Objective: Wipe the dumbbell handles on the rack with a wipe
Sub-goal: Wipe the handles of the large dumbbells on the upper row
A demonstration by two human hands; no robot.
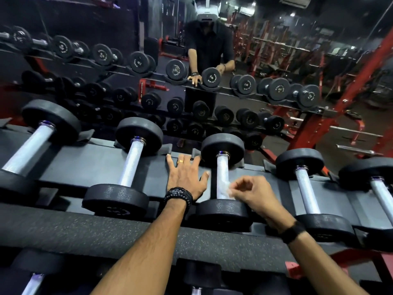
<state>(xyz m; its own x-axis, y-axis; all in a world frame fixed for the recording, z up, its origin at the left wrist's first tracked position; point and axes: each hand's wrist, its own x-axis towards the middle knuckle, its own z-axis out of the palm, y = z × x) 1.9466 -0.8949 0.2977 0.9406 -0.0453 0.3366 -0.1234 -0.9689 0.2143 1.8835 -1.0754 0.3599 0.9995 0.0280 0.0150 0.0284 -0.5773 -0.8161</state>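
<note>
While my left hand [187, 175] lies flat on the dark tray of the rack [89, 167], fingers spread and straight, my right hand [254, 193] is curled beside the handle [222, 177] of the third dumbbell [223, 182] from the left on the top tier. Between my right thumb and fingertips I pinch a small, thin wipe [228, 189] (pale and half see-through, so its edges are hard to make out), and it touches the lower right side of that handle, just above the near weight head. My left thumb reaches toward the same handle from the other side, close to it; I cannot tell whether it touches.

The dumbbell sits in its cradle with its bar running away from me, one black head near, one far. To its left rests a second dumbbell [125, 167], and farther left a larger one [36, 143]; to its right stand two more [308, 188], each in its own saddle. All have bright knurled metal handles and black round heads.

I wear a gold ring [180, 161] on my left hand, a black beaded bracelet [178, 195] on that wrist and a black band [292, 232] on the right wrist. Behind the rack a mirror [212, 71] shows a person in a dark shirt, rows of dumbbells, and red gym frames [331, 116] off to the right.
</note>
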